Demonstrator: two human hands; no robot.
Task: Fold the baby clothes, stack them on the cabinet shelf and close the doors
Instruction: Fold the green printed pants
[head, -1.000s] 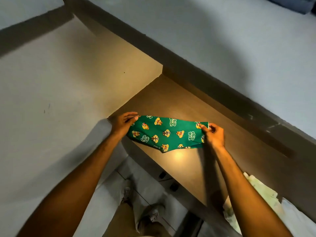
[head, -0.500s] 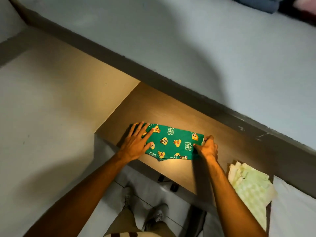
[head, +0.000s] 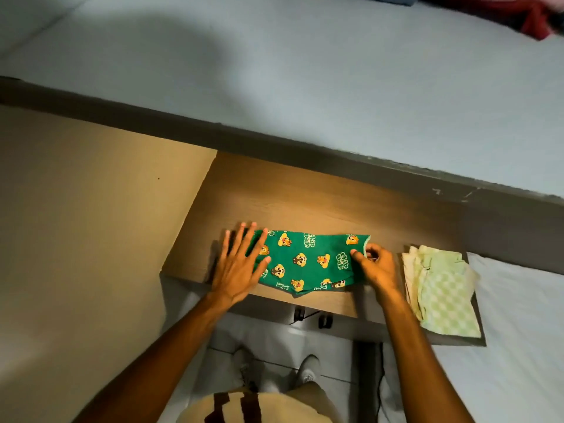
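Observation:
A small green baby garment (head: 308, 261) printed with orange cartoon faces lies flat on the brown wooden shelf (head: 293, 196). My left hand (head: 239, 264) rests on its left end, palm down and fingers spread. My right hand (head: 374, 265) pinches the garment's right edge between thumb and fingers. A folded pale green checked garment (head: 442, 293) lies on the same shelf just to the right, apart from my right hand.
A beige panel (head: 91, 224) stands to the left of the shelf. A pale blue-grey surface (head: 305, 71) stretches behind it, with red and blue cloth at the far right top. A white surface (head: 525, 346) lies at lower right. My feet stand on the tiled floor below.
The green garment went from held up in the air to lying flat on the shelf. My left hand let go of its corner and now lies flat on it.

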